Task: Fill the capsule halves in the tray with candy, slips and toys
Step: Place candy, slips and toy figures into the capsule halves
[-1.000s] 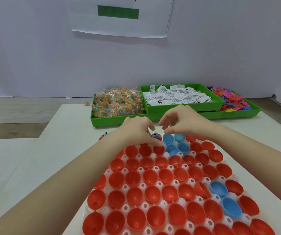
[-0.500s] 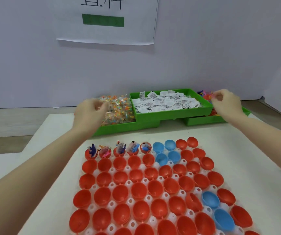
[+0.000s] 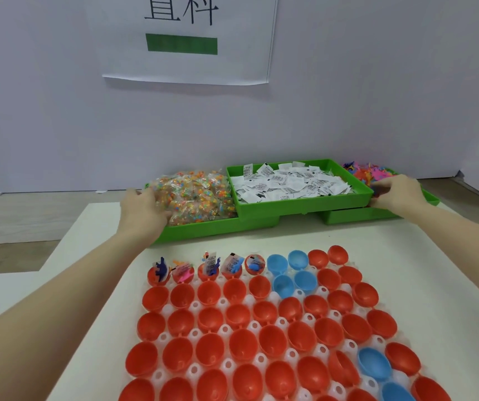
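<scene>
Left hand [image 3: 143,211] is on the crinkly heap of wrapped candy [image 3: 195,195] left of the slips' green bin [image 3: 302,204], fingers buried, so whether it grasps anything I cannot tell; right hand [image 3: 397,192] pinches among the bright plastic toys [image 3: 368,173] right of that bin; paper slips [image 3: 290,182] are heaped inside it; below it, glossy round capsule halves [image 3: 244,345] sit in the white tray [image 3: 195,306], five at the tray's far-left end filled.
</scene>
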Demonstrator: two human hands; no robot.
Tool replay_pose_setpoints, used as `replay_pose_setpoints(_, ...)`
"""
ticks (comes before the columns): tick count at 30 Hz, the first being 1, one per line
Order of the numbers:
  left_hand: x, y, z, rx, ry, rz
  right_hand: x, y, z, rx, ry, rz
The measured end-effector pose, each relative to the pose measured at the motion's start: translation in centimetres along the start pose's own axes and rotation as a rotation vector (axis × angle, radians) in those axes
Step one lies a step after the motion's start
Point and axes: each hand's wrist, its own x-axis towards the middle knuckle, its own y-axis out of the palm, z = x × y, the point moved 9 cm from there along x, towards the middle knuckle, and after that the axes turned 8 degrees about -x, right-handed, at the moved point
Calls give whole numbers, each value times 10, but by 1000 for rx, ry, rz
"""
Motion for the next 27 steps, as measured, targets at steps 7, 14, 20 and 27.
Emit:
replay_pose_setpoints(7, -7, -10, 0, 39, 9, -91, -6, -17, 9, -195, -103, -216)
replay_pose_setpoints(14, -18, -20, 0, 351, 25, -169, -9, -31, -6, -196, 46, -332)
replay_pose_setpoints(20, -25, -14, 23, 315, -150, -92, -3, -16, -33, -97, 245, -164)
replay_pose_setpoints(27, -23, 9, 38, 6, -223, 29, -12, -7, -29, -74, 124, -108)
